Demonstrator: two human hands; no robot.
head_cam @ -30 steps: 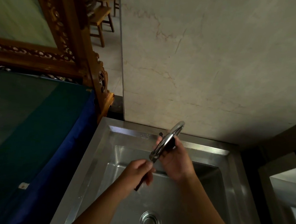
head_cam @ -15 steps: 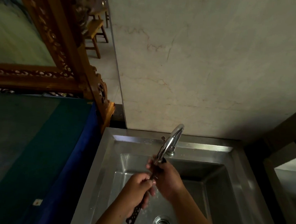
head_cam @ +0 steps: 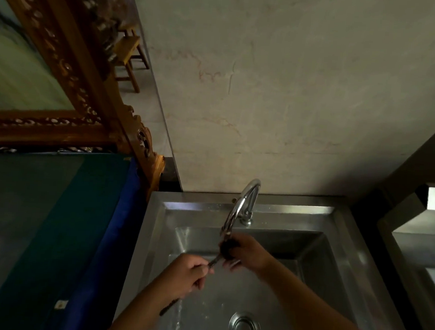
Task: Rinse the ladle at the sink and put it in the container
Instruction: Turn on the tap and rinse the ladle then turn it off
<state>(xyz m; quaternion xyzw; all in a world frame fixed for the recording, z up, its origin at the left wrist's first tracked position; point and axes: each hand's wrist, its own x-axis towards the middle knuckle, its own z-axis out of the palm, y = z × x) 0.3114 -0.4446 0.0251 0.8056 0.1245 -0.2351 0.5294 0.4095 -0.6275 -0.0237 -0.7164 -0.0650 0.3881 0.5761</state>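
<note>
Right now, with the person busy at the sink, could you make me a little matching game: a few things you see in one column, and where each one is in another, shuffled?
Things:
1. left hand
2. right hand
3. drain
4. faucet

Places:
A. in the floor of the sink, nearest the camera
B. rising from the back rim, its spout curving toward the hands
C. gripping the handle of the ladle
D. cupped around the ladle's dark bowl just below the spout

Pairs: 1-C, 2-D, 3-A, 4-B
</note>
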